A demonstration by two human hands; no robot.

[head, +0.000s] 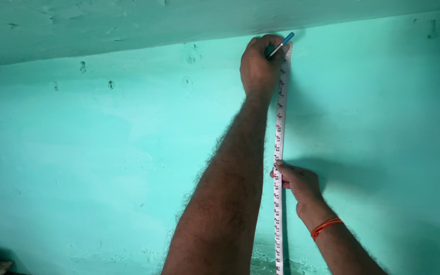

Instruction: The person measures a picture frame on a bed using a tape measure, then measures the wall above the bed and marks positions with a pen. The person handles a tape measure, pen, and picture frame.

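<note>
Tape measure runs straight down the green wall, white strip with dark marks, its top end tucked against the ceiling, its lower part passing out of view at the bottom edge.

Left hand is closed at the top of the tape, pinning that end to the wall while also gripping a blue pen that points up to the right. Right hand sits lower along the tape, fingers pinched on its edge; an orange thread band circles that wrist.

Handling, as a judgement — the tape looks light, thin and limp. Likely to sag or twist unless held taut at two points, as here. Best gripped flat by the edges.

Wall beside the tape is painted, rough and patchy, with small holes to the left — a dim corner below.
</note>
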